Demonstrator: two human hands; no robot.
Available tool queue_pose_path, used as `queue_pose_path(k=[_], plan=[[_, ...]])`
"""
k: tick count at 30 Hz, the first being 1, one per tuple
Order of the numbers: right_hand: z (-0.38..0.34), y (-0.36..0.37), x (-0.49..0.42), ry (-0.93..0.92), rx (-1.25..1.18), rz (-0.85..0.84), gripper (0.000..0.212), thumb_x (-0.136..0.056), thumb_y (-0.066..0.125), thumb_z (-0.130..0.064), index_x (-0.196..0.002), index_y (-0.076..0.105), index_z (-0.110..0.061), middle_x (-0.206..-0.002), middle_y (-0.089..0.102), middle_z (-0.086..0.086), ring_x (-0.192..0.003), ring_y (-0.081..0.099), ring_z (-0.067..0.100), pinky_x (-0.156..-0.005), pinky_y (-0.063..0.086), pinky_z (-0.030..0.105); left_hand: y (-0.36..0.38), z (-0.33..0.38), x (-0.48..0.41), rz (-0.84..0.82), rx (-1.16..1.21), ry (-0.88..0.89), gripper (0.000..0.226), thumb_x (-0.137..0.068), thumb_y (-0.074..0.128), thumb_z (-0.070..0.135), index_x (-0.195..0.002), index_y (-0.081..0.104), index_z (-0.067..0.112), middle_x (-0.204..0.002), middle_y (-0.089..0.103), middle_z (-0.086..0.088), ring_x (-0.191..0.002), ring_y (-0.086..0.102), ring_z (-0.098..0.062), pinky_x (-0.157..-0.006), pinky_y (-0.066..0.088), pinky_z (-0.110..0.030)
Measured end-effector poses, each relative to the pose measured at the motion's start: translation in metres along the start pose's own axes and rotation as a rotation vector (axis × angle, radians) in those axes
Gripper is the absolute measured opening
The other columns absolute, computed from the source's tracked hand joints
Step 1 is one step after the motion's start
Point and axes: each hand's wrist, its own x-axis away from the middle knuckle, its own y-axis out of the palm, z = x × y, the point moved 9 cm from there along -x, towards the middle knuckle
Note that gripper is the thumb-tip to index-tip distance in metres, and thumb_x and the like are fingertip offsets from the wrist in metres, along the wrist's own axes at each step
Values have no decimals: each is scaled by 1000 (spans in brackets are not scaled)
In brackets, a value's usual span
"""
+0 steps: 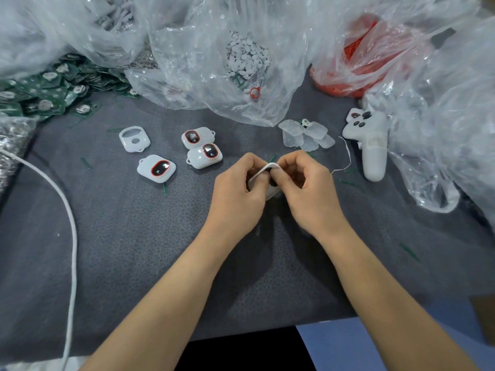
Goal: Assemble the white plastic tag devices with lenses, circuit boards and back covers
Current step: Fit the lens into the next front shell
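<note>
Both hands hold one white tag shell [259,175] above the middle of the grey mat. My left hand [238,188] grips its left side and my right hand [302,186] pinches its right side; fingers hide most of it. Three tags with red-ringed dark lenses lie to the left [156,168] [205,155] [195,137]. An empty white shell [134,138] sits further left. Several clear back covers [305,135] lie in a pile behind my right hand. Green circuit boards [45,95] are heaped at the far left.
Clear plastic bags crowd the back: one with small white discs [246,58], one with red parts [369,60]. A white handheld controller [371,145] lies at the right. A white cable [71,236] curves down the left side. The mat's front edge [241,333] is near.
</note>
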Motion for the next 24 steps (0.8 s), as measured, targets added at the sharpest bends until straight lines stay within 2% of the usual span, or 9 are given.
queue_pose_path(k=[5, 8, 11, 14, 16, 19, 24], plan=[[2, 0, 0, 33, -171, -26, 23, -87, 62, 0, -86, 63, -22, -81, 68, -1, -70, 64, 7, -62, 49, 18, 0, 5, 1, 50, -17, 28, 15, -91, 52, 1, -91, 59, 14, -77, 59, 13, -70, 52, 1, -65, 37, -10], [5, -4, 0, 47, -133, 16, 20, -87, 64, -2, -86, 64, -22, -82, 69, 0, -72, 66, 13, -66, 53, 24, 3, 5, 1, 15, -49, 40, 21, -87, 55, -1, -95, 58, 18, -82, 62, 12, -76, 57, -4, -68, 43, -12], [8, -4, 0, 63, -65, 27, 22, -86, 63, 0, -83, 62, -23, -80, 69, 2, -74, 67, 17, -72, 56, 35, 3, 4, 2, 29, -61, 19, 23, -84, 56, -4, -91, 58, 18, -79, 63, 13, -75, 60, -5, -68, 47, -17], [7, -3, 0, 64, -38, 35, 26, -87, 62, -1, -80, 59, -26, -77, 68, -1, -71, 66, 12, -71, 56, 34, 2, 4, 2, 59, -62, 4, 23, -82, 55, -5, -88, 57, 17, -77, 64, 8, -72, 61, -12, -69, 50, -31], [8, -3, 0, 71, -34, 45, 24, -87, 63, -1, -81, 60, -23, -76, 68, -1, -70, 65, 11, -71, 56, 35, 2, 5, 2, 67, -65, 10, 22, -82, 55, -4, -88, 58, 17, -76, 64, 7, -72, 61, -13, -69, 49, -33], [6, -5, 1, 64, -44, 62, 16, -86, 63, 0, -87, 64, -16, -80, 69, 1, -74, 66, 15, -74, 56, 39, 1, 4, 1, 66, -35, 5, 21, -84, 57, 0, -91, 61, 20, -80, 66, 9, -74, 62, -9, -71, 51, -29], [-3, -6, 2, -4, -41, 59, 16, -85, 63, 1, -90, 66, -14, -85, 69, 0, -76, 67, 10, -73, 54, 26, -4, 4, 2, 90, 28, 5, 23, -88, 60, 5, -90, 63, 27, -78, 66, 16, -74, 62, -2, -69, 49, -17]])
